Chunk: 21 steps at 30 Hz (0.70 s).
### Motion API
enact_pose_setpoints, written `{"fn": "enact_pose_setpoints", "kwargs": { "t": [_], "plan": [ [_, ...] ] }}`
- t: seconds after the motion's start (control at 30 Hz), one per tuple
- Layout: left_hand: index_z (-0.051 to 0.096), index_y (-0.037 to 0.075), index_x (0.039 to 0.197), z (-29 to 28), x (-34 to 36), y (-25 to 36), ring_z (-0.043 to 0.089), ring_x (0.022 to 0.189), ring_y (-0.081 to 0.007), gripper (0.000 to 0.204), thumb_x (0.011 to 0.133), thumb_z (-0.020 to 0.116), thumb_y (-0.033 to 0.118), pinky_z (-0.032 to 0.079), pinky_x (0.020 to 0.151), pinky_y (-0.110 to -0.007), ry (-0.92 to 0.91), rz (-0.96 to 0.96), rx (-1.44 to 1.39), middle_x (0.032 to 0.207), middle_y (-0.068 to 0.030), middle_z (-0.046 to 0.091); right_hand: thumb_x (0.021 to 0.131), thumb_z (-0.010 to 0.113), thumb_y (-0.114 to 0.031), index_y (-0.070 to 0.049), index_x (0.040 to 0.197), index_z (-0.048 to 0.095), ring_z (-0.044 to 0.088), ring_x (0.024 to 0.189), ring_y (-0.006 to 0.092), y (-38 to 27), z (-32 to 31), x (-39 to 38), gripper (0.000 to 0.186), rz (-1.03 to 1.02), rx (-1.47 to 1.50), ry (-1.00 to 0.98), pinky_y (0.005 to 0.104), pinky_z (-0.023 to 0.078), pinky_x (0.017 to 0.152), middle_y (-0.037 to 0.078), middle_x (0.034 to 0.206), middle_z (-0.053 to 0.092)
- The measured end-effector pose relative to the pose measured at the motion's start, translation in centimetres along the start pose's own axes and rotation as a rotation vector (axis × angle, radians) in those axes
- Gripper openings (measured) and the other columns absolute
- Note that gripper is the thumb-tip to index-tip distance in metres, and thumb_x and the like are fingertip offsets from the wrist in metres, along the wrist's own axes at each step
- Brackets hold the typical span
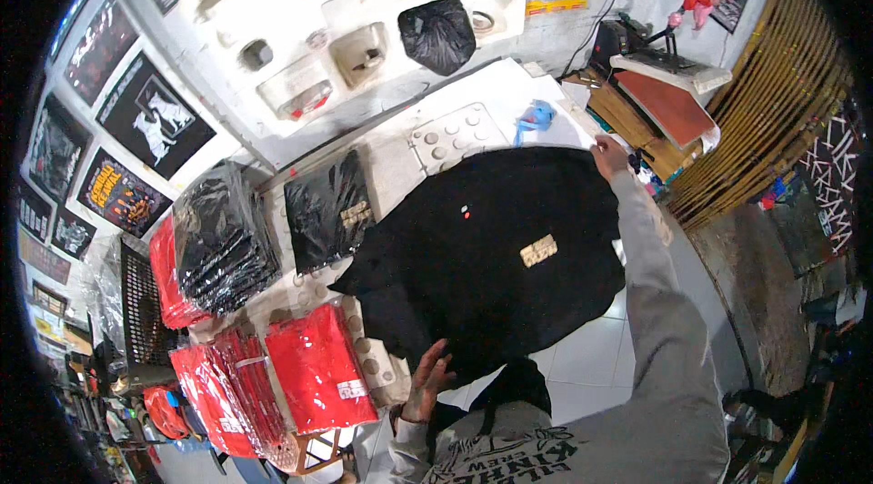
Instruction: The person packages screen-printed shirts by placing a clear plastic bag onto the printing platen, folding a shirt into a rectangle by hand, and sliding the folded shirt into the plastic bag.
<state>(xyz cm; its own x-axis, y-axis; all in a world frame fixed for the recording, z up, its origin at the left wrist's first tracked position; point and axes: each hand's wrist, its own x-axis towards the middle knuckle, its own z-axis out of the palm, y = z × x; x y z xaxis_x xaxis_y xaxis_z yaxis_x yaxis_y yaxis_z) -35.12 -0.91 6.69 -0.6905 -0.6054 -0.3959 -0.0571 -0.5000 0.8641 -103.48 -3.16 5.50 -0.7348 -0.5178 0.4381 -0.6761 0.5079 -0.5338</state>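
A black garment (473, 293) lies spread over the light worktop, with a pale patterned patch (538, 251) and small white and red marks on it. My right hand (607, 155) is at its upper right edge, fingers bent and closed on the cloth. At its lower edge, my left hand (427, 386) has fingers apart, touching or just over the fabric. A crumpled blue item (535, 120) rests on white sheets beyond the garment. To the left lies a bagged black package (323, 211), and nearer me a red bagged package (318, 366).
Stacks of black packages (218, 229) and red packages (218, 393) fill the left side beside a black plastic crate (136, 302). A panel with compartments holds a black bag (436, 34) at the back. At right stand a press-like device (668, 70) and a bamboo screen (746, 102).
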Motion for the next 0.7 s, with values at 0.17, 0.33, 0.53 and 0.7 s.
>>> {"fn": "enact_pose_setpoints", "kwargs": {
  "t": [0.17, 0.33, 0.53, 0.7],
  "plan": [
    [0.04, 0.01, 0.158, 3.8, 4.1, -0.5, 0.057, 0.122, -0.0214, 0.067, 0.103, 0.068, 0.036, 0.05, 0.102, -0.037, 0.256, -0.004, 0.155, 0.155, -0.0129, 0.045, 0.085, 0.071, -0.052, -0.005, 0.135, 0.058, 0.059, 0.13, 0.0362, 3.7, 9.3, 10.9, 0.07, 0.271, -0.492, -0.398, 0.0492, 0.051, 0.105, 0.016, 0.136, 0.063],
    [0.052, 0.011, 0.151, 5.2, 3.8, -2.1, 0.061, 0.11, -0.022, 0.059, 0.101, 0.07, 0.035, 0.054, 0.095, -0.037, 0.473, 0.134, 0.579, 0.152, -0.0167, 0.045, 0.078, 0.077, -0.057, -0.003, 0.142, 0.05, 0.06, 0.128, 0.0389, -1.0, 10.4, 9.9, 0.088, 0.362, -0.362, -0.544, 0.05, 0.051, 0.105, 0.02, 0.135, 0.063],
    [0.06, 0.012, 0.142, 7.2, 6.4, -1.2, 0.062, 0.108, -0.0282, 0.048, 0.099, 0.071, 0.032, 0.059, 0.082, -0.036, 0.493, 0.279, 0.915, 0.149, -0.0195, 0.046, 0.075, 0.08, -0.055, -0.006, 0.104, 0.075, 0.069, 0.111, 0.0377, 2.1, 7.5, 14.6, 0.057, -0.002, -0.359, -0.793, 0.0443, 0.054, 0.093, 0.022, 0.12, 0.071],
    [0.061, 0.012, 0.139, 7.6, 5.2, -1.0, 0.057, 0.117, -0.0305, 0.047, 0.1, 0.07, 0.036, 0.06, 0.08, -0.035, 0.543, 0.26, 1.006, 0.15, -0.0191, 0.042, 0.092, 0.064, -0.045, -0.008, 0.112, 0.076, 0.068, 0.112, 0.0347, -6.8, 3.9, 12.4, 0.043, -0.226, -0.415, -0.802, 0.0461, 0.055, 0.095, 0.016, 0.118, 0.073]
  ]
}}
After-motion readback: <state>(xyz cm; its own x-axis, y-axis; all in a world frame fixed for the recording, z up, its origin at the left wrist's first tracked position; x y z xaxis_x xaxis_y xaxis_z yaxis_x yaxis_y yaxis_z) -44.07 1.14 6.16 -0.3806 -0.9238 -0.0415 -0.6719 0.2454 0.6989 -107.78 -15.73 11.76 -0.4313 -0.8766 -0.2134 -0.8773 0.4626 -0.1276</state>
